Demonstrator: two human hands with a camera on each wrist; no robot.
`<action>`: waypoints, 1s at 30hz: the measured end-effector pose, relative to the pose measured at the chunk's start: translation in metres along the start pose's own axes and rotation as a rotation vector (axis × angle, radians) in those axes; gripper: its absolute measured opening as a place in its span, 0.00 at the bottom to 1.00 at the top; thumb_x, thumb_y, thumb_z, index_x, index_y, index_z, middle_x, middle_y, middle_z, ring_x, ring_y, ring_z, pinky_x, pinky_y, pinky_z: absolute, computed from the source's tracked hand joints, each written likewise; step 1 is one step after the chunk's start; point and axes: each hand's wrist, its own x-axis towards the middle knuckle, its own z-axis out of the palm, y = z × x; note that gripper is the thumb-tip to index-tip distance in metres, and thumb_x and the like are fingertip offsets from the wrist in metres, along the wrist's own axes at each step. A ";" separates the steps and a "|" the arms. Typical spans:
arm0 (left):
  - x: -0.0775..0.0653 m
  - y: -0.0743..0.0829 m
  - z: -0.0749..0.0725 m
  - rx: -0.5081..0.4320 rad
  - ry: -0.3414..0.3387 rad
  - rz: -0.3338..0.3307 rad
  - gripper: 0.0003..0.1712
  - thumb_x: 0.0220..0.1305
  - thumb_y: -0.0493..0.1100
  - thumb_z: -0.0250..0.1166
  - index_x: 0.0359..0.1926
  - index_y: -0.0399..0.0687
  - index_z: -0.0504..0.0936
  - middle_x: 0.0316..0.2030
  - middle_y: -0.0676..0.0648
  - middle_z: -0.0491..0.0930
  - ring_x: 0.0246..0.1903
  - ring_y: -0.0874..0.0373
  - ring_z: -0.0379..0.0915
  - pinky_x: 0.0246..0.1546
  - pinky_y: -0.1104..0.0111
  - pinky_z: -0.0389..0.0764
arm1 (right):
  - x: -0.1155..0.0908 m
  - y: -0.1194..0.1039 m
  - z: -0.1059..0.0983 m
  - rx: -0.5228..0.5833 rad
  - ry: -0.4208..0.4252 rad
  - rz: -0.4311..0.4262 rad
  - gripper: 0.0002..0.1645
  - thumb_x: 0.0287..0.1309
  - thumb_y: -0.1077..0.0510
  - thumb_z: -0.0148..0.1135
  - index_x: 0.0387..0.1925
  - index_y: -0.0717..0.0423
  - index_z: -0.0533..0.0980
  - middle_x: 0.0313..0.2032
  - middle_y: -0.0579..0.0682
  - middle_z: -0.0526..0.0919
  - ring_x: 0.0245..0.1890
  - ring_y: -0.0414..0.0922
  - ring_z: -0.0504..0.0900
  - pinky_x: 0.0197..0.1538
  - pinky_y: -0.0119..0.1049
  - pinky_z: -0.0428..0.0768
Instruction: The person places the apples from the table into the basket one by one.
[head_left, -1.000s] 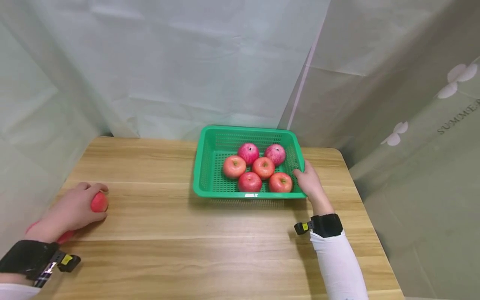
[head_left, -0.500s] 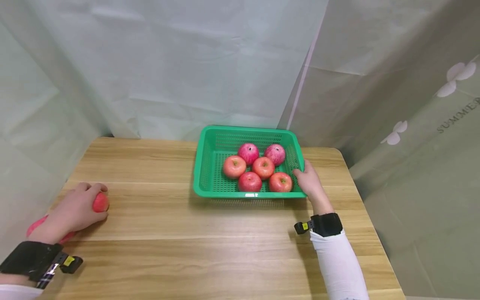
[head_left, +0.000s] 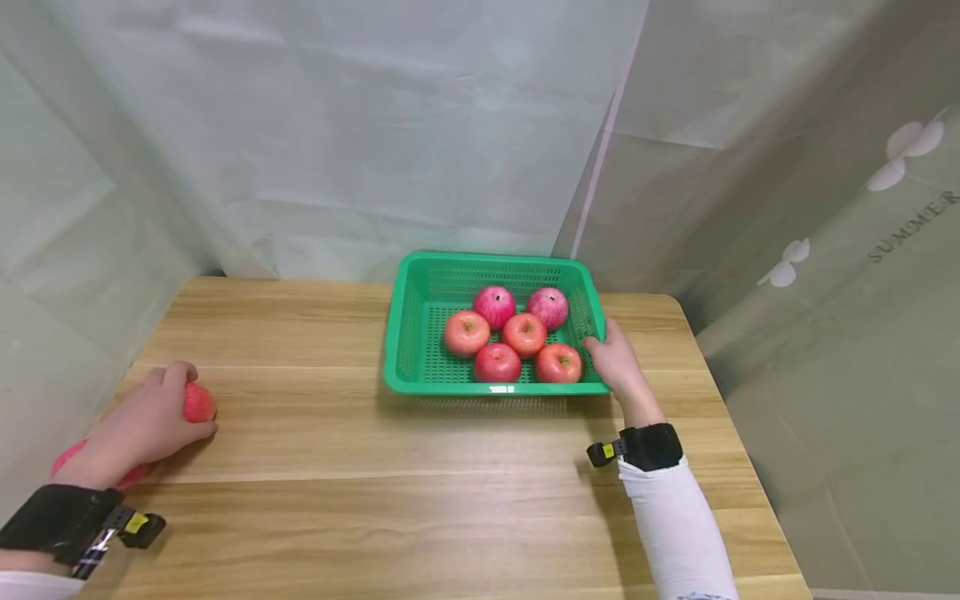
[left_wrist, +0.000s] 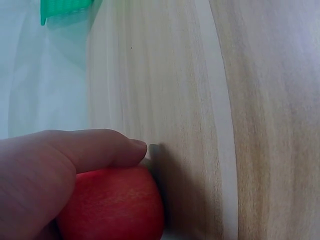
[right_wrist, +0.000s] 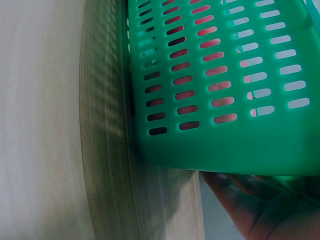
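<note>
At the table's left side my left hand grips a red apple, thumb on the near side and fingers over the far side. In the left wrist view the apple shows below a finger, close to the wood. More red fruit lies under the left wrist, mostly hidden by it. My right hand holds the right rim of a green plastic basket, thumb inside and the other fingers outside. Several red apples sit in the basket, grouped toward its middle and right.
The basket stands at the back middle of the wooden table. Pale cloth curtains hang right behind the table and along both sides. Each wrist wears a black strap with a small camera.
The fingers of my left hand have shifted slightly on the apple, showing a little more of its top. The right hand and the basket stay in place.
</note>
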 end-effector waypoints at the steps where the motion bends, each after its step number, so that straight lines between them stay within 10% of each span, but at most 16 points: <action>1: 0.000 0.001 0.000 -0.001 0.004 -0.002 0.50 0.46 0.43 0.83 0.57 0.18 0.61 0.39 0.23 0.68 0.33 0.33 0.70 0.32 0.43 0.80 | 0.000 0.000 0.000 -0.002 0.001 0.001 0.37 0.81 0.57 0.47 0.83 0.60 0.53 0.76 0.65 0.65 0.75 0.61 0.65 0.75 0.63 0.64; 14: 0.003 0.009 -0.002 -0.055 0.045 0.002 0.52 0.49 0.49 0.84 0.58 0.20 0.61 0.43 0.23 0.65 0.34 0.33 0.72 0.29 0.53 0.79 | 0.000 0.000 0.000 0.003 0.001 0.000 0.35 0.80 0.58 0.48 0.82 0.60 0.56 0.75 0.64 0.67 0.73 0.61 0.66 0.74 0.62 0.65; 30: 0.045 0.099 -0.009 -0.212 0.154 0.235 0.51 0.58 0.50 0.82 0.65 0.21 0.62 0.53 0.24 0.67 0.48 0.29 0.71 0.43 0.35 0.83 | 0.001 0.000 0.001 0.015 0.003 0.004 0.34 0.80 0.57 0.48 0.81 0.60 0.57 0.75 0.64 0.67 0.73 0.60 0.67 0.75 0.62 0.65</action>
